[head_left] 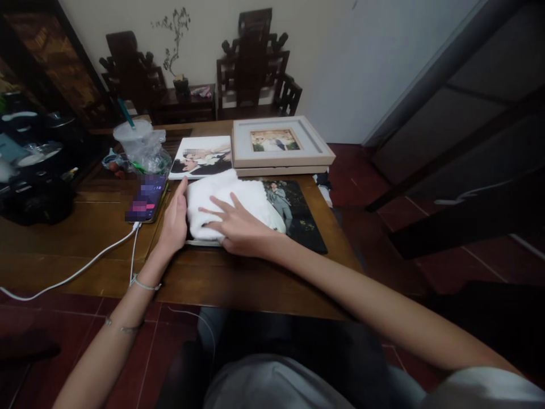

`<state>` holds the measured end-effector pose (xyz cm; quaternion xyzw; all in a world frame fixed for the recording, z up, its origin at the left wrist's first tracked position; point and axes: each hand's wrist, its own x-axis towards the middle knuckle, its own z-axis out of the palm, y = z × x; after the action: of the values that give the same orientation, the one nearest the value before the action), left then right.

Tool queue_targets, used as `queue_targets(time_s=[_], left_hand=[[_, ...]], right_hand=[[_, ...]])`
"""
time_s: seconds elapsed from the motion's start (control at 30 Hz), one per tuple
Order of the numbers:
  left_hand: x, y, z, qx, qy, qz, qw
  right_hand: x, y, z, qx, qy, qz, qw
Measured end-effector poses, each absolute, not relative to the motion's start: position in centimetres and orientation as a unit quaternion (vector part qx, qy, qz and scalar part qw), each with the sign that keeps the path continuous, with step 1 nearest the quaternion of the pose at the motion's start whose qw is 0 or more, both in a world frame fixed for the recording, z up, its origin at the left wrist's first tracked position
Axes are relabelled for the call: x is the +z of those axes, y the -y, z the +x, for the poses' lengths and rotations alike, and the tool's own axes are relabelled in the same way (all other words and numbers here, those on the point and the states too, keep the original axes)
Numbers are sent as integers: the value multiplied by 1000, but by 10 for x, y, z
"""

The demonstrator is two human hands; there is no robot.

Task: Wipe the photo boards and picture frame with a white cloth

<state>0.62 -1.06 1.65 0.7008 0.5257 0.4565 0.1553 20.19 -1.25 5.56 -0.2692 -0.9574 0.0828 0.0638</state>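
Evenly press the fluffy white cloth [206, 192] beneath the splayed right hand [239, 225] onto the dark rectangular photo panel [305, 222]; open left hand [174, 220] bracing alongside.

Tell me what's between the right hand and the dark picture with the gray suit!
A white cloth lies between the right hand and the dark picture, seen in the head view.

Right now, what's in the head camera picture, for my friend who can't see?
A person's right hand lies spread on a white cloth partly covering a photo; the left hand is at the cloth's left edge. On the wooden table, a framed picture lies behind and a phone to the left.
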Motion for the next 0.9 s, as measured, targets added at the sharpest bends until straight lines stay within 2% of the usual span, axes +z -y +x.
queue_targets(time_s=[0.17,0.37,0.47,0.6,0.67,0.73,0.9], left_hand=[[18,14,9,447,-512,718,152],[17,15,10,362,-531,753,140],[15,15,11,331,-533,766,140],[14,15,12,294,-557,766,132],[14,14,13,280,-562,767,129],[13,13,12,277,-558,773,124],[15,12,10,295,-522,795,95]], right_hand=[[63,41,229,146,973,-165,74],[84,45,273,222,950,-203,85],[88,29,292,212,923,-283,154],[86,-2,290,124,848,-421,295],[84,-17,274,85,833,-438,328],[82,-31,250,75,850,-421,308],[71,-51,188,109,920,-331,179]])
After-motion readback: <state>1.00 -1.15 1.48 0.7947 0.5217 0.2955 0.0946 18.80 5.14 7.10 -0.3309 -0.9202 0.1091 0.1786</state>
